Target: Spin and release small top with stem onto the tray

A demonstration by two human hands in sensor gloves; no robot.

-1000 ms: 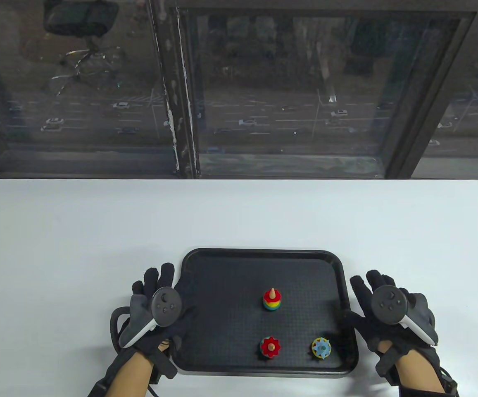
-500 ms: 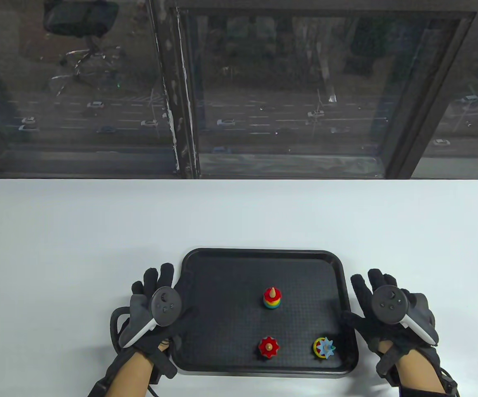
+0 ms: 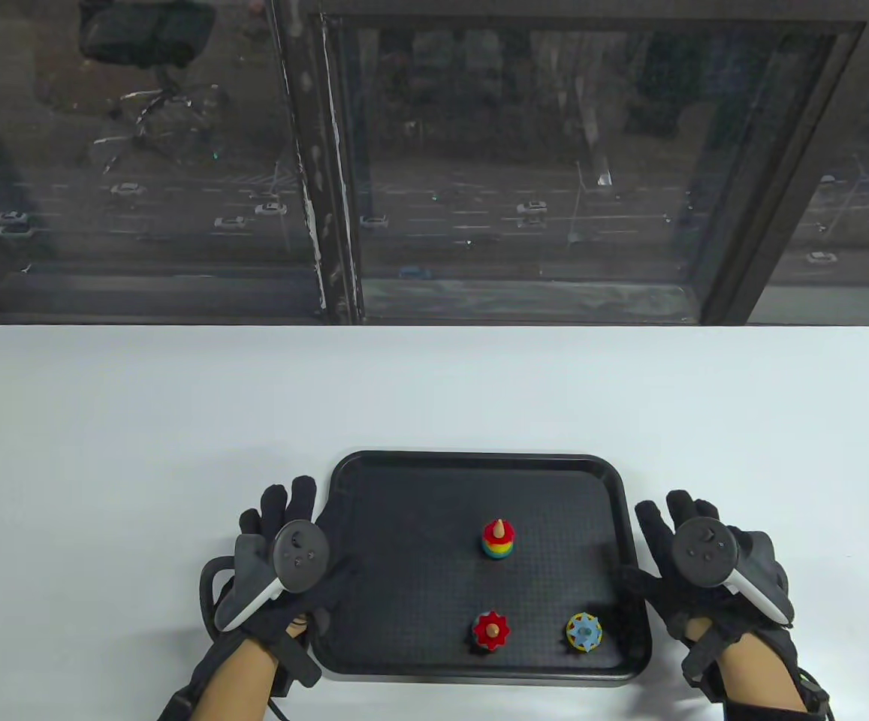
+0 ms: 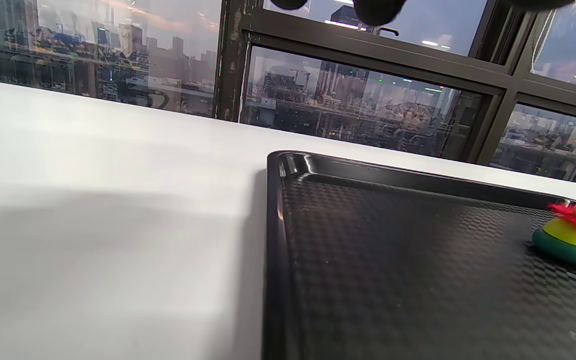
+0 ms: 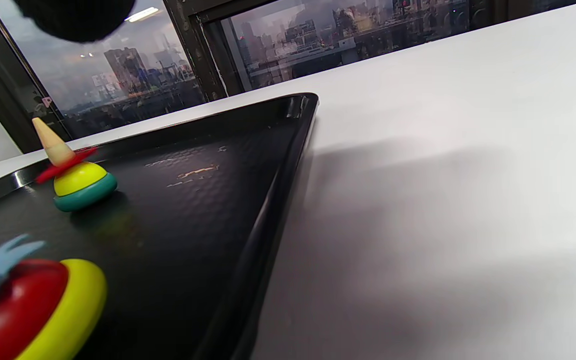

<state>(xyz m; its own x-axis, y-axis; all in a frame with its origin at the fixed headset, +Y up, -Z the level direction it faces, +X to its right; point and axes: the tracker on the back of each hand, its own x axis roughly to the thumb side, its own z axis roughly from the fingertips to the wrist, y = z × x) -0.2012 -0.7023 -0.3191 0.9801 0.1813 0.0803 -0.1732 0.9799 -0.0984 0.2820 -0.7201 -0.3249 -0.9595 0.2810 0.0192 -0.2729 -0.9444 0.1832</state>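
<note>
A black tray (image 3: 479,457) lies at the table's near edge with three small tops on it. A rainbow-striped top with a wooden cone stem (image 3: 498,539) stands near the middle, tilted in the wrist views (image 4: 575,235) (image 5: 75,180). A red gear-shaped top (image 3: 491,629) sits at the front. To its right is a blue-and-yellow gear top (image 3: 583,632), which leans on its side in the right wrist view (image 5: 28,305). My left hand (image 3: 278,518) rests flat beside the tray's left edge. My right hand (image 3: 678,526) lies flat beside its right edge. Both hold nothing.
The white table (image 3: 434,390) stretches far behind and to both sides of the tray. A dark window frame (image 3: 329,188) rises past the table's far edge. Glove cables (image 3: 209,593) loop beside my left wrist.
The blue-and-yellow top has kept turning and wobbling in place. The rainbow top has drifted slightly right. Both hands have stayed almost still.
</note>
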